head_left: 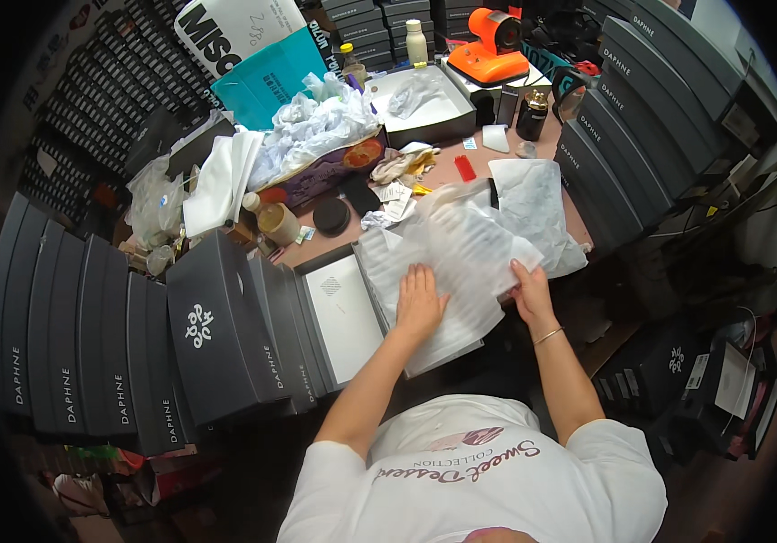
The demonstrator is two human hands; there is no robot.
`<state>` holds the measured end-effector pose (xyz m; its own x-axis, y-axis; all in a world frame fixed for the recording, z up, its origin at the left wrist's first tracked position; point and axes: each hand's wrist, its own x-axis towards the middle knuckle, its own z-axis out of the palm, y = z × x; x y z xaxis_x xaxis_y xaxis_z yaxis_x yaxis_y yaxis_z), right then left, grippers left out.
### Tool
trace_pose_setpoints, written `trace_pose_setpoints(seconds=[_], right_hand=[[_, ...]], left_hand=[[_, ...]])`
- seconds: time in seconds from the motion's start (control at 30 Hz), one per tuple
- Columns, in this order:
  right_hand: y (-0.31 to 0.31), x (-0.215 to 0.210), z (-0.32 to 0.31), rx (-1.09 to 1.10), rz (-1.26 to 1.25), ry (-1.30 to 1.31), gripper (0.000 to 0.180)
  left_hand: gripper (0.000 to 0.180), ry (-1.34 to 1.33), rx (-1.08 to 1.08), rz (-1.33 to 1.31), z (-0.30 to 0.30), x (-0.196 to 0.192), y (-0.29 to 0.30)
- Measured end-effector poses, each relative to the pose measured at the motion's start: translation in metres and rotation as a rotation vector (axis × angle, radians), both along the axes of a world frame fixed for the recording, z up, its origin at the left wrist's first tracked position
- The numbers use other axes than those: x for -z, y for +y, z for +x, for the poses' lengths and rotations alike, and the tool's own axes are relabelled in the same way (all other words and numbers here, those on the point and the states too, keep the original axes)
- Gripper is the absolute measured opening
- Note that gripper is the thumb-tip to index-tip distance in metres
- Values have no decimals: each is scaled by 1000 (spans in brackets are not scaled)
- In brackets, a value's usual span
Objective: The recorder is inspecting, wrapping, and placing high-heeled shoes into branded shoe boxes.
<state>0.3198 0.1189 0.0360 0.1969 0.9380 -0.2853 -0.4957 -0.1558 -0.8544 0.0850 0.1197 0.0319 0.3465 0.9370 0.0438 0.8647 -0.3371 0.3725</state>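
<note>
A large, wrinkled sheet of white tissue paper [461, 308] spreads in front of me over part of an open shoe box. Flat on the sheet lies my left hand [420, 303], fingers stretched out. My right hand [530, 294] pinches the paper's right edge between thumb and fingers. To the left of the sheet, a white-lined shoe box part [341, 317] shows its bare inside. What lies under the paper is hidden. Beyond my right hand rests a second white wrapping sheet [533, 204], partly overlapped by the first.
Stacked dark shoe boxes [225, 326] line the left side, and another tall stack [642, 118] rises on the right. Farther back are a bin of crumpled paper [316, 131], an orange device [488, 59], a dark bottle [532, 115] and a round black lid [331, 216].
</note>
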Motion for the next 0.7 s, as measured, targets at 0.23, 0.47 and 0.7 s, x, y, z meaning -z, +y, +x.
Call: trace_pose_setpoints(seconds=[0.23,0.47,0.7], right_hand=[[-61,3,28,175,85,-181,14],[-76,15,69,-138,51,-648,21],[2,19,139,318,85,-1836,32]], left_hand=[[74,379,-32,-12,-14,35,13],[46,274,-5,-419,-22,2,53],[34,286,40,125,-17,18,35]])
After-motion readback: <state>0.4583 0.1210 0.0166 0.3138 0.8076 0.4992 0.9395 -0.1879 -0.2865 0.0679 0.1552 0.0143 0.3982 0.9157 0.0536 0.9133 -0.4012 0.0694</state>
